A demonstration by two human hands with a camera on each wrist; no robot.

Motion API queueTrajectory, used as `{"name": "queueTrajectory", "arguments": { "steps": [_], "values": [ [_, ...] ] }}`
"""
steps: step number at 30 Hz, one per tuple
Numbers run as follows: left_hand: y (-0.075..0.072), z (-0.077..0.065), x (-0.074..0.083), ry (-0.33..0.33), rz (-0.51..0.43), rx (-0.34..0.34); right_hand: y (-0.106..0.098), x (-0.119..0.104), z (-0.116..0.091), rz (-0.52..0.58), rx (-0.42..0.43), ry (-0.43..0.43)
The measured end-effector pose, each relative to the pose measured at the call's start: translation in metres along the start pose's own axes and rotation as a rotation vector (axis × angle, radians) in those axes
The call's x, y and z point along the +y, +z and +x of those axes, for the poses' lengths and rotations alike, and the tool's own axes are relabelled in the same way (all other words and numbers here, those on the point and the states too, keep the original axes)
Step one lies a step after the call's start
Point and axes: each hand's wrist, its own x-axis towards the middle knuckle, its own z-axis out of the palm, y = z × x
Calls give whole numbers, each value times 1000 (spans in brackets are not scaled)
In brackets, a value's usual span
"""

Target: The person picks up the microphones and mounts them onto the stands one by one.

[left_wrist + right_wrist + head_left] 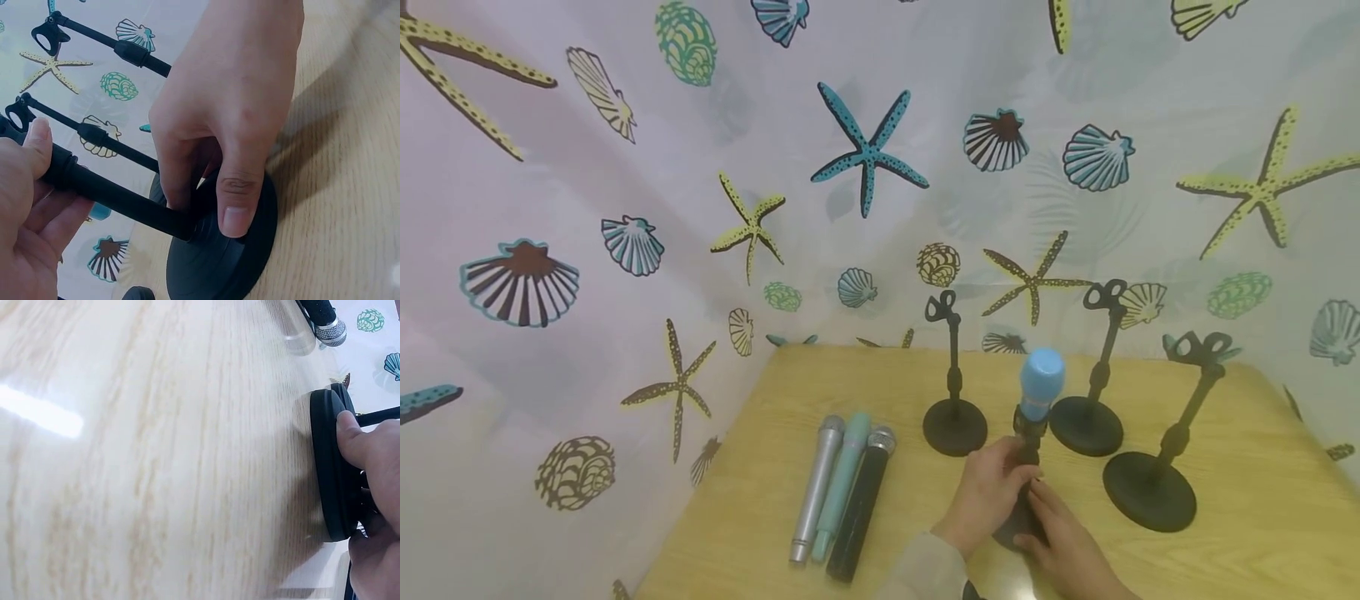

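Head view showing left hand (992, 492) gripping the stand's pole (119, 201), right hand (1063, 537) pressing fingers on its round base (240, 250), standing near the tabletop (1240, 467) front edge; blue microphone (1041, 383) making it top-heavy, risking tipping against neighbouring stands (1153, 475) if fingers slip

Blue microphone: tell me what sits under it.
The blue microphone sits on a black stand. The left hand grips its pole, the right hand presses its base, mostly covered.
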Motion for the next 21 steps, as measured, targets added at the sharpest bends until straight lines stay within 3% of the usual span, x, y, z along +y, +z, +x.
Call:
{"name": "queueTrajectory", "arguments": {
  "steps": [2, 9, 15, 18, 21],
  "values": [
    [0, -1, 0, -13, -18, -18, 0, 1, 0, -11, 13, -7],
    [-2, -7, -8, 39, -13, -63, 1, 0, 0, -41, 59, -47],
    [4, -6, -6, -76, -156, 5, 0, -2, 0, -5, 11, 5],
    [5, -5, -5, -72, -144, 32, 0, -2, 0, -4, 2, 12],
    [5, -3, -5, -11, -70, 13, 0, 0, -1, -24, 21, -5]
  ]
}}
